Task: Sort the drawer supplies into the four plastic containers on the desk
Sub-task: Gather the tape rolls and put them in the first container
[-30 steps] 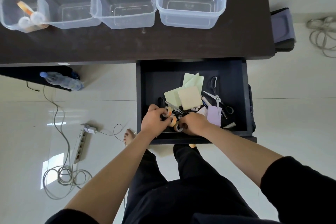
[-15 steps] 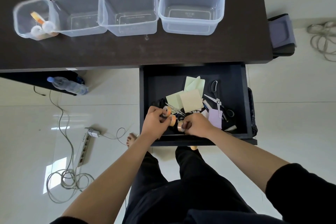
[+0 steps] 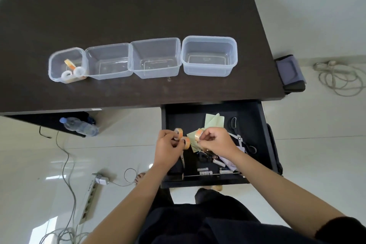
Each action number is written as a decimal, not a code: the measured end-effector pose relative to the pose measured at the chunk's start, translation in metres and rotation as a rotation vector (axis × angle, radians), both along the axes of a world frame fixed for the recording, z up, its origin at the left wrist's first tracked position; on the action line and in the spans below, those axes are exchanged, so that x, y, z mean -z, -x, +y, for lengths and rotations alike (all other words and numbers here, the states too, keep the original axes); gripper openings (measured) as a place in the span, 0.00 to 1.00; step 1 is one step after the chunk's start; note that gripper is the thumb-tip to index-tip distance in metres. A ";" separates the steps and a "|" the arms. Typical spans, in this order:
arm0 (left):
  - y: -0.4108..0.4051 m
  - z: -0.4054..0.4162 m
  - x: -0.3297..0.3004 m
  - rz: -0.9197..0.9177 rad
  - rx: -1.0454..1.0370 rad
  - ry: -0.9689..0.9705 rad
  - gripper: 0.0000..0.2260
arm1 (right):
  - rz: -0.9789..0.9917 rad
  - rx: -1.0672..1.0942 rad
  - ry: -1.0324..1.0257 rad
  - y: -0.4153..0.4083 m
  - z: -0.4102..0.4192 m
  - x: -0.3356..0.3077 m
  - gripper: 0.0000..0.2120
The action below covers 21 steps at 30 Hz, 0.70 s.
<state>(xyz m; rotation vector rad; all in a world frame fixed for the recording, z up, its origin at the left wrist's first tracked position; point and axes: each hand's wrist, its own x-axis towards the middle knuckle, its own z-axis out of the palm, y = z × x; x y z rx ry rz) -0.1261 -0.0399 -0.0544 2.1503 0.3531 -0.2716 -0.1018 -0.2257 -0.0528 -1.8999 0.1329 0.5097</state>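
My left hand (image 3: pixel 168 147) is raised over the open dark drawer (image 3: pixel 263 136) and holds two small rolls of clear tape (image 3: pixel 182 137). My right hand (image 3: pixel 214 139) is beside it, shut on a third tape roll (image 3: pixel 198 134). In the drawer lie green sticky notes (image 3: pixel 214 121), black-handled scissors (image 3: pixel 240 136), batteries (image 3: pixel 206 171) and other small items. Four clear plastic containers stand in a row on the dark desk (image 3: pixel 138 16). The leftmost container (image 3: pixel 59 61) holds several tape rolls. The other three containers (image 3: pixel 209 55) hold nothing.
A water bottle (image 3: pixel 80 127) lies on a shelf under the desk at left. A power strip (image 3: pixel 90 194) and cables (image 3: pixel 67 164) lie on the white floor at left. A grey pouch (image 3: pixel 290 71) sits by the desk's right edge, with coiled cord (image 3: pixel 340 77) beyond.
Both hands have lifted out of the drawer's front with the tape rolls. The camera has tilted up, so more of the desk shows.
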 end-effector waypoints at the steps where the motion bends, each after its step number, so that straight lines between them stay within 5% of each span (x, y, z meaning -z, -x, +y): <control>1: -0.005 0.005 -0.004 -0.008 -0.008 0.017 0.05 | -0.009 0.011 -0.008 -0.005 0.007 -0.004 0.10; 21: -0.125 0.084 -0.056 -0.109 0.481 0.135 0.04 | -0.095 0.327 -0.250 -0.047 0.108 -0.059 0.04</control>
